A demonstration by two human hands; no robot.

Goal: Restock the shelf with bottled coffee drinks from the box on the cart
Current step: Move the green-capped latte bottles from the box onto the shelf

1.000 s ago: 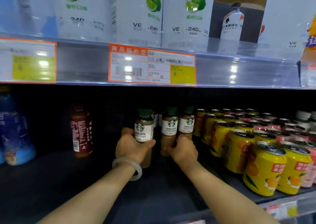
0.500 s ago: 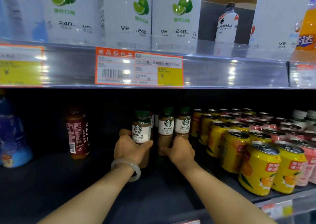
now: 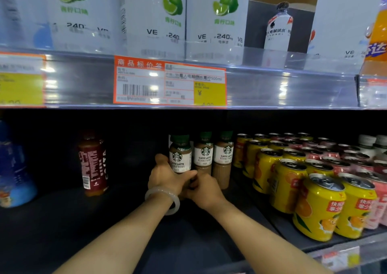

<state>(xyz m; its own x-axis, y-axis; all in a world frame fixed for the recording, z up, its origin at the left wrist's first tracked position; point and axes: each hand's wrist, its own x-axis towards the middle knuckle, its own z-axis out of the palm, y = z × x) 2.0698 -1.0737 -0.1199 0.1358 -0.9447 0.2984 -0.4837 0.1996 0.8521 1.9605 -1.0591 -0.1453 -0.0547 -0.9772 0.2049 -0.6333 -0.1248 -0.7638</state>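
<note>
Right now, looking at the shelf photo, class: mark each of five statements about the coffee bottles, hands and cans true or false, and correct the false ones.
1. The left hand grips the leftmost latte bottle. True.
2. The latte bottles have red caps. False: their caps are green.
3. Yellow cans stand to the right of the latte bottles. True.
4. The bracelet is on the right wrist. False: it is on the left wrist; the right hand has none.
5. The dark red bottle touches the latte bottles. False: it stands apart, to their left, with bare shelf between.
</note>
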